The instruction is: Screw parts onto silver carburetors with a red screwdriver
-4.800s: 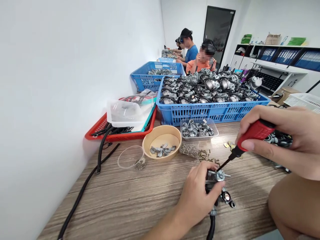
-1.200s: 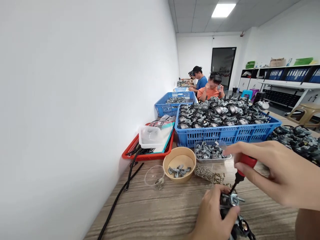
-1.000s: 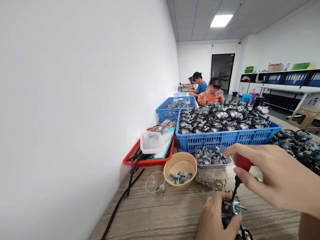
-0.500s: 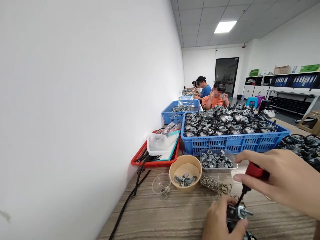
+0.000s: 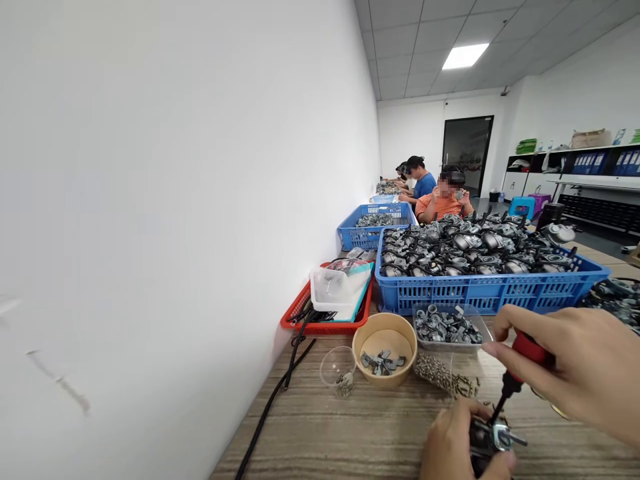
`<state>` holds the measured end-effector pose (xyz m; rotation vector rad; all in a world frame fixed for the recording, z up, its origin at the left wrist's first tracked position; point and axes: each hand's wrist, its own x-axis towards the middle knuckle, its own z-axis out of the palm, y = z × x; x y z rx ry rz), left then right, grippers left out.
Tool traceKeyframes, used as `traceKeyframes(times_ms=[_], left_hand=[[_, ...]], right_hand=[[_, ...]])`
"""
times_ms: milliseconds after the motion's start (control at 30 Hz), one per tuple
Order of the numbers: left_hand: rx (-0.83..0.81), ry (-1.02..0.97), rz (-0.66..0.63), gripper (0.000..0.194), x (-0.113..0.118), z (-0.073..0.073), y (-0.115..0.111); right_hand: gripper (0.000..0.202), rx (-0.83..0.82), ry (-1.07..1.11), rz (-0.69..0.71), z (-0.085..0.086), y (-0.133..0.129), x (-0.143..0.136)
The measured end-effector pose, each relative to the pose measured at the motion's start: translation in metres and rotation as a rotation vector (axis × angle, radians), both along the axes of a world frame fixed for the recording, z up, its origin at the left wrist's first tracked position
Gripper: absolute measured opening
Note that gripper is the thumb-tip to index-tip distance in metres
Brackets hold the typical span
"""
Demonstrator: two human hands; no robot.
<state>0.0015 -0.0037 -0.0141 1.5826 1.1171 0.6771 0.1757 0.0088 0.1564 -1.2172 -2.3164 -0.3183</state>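
Note:
My right hand [image 5: 565, 360] is closed around the red handle of a screwdriver [image 5: 527, 350]. Its dark shaft slants down to the left, and the tip meets a small black-and-silver metal assembly [image 5: 483, 443]. That assembly is held low on the table in my left hand [image 5: 447, 440], with fingers and thumb on either side of it. A shiny bracket with a short rod [image 5: 507, 439] sticks out at its right. My left hand covers much of the assembly, and the exact spot under the tip is too small to make out.
Small screws [image 5: 440, 375] spill from a clear container behind my hands. Nearby are a round tan tub [image 5: 385, 383] of flat metal pieces, a small clear cup [image 5: 327, 373] and a clear tray [image 5: 453, 347] of metal parts. Farther back stand a blue crate [image 5: 480, 297] of assemblies, a red basket [image 5: 320, 328] and co-workers [image 5: 435, 207].
The camera has turned slightly left, so the whole scene sits farther right. Both hands keep their grips, and the screwdriver stays on the assembly.

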Motion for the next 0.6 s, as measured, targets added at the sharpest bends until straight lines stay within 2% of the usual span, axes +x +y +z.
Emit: traceKeyframes(times_ms=[67,200,333,433,600], left_hand=[[-0.003,0.012,-0.012,0.051,0.0,-0.002,0.001],[-0.005,0.024,0.009,0.05,0.002,-0.004,0.002],[0.009,0.02,-0.005,0.053,0.002,-0.005,0.001],[0.004,0.017,0.008,0.052,0.002,-0.003,0.0],[-0.022,0.052,-0.001,0.051,0.002,0.008,0.001]], right_hand=[[0.028,0.005,-0.007,-0.021,-0.001,0.001,0.001],[0.023,-0.105,-0.021,0.017,-0.004,0.002,0.002],[0.032,-0.073,-0.011,-0.042,-0.005,0.002,0.004],[0.026,-0.145,-0.021,0.008,-0.005,0.002,0.005],[0.033,-0.043,-0.017,-0.041,-0.003,0.002,0.005]])
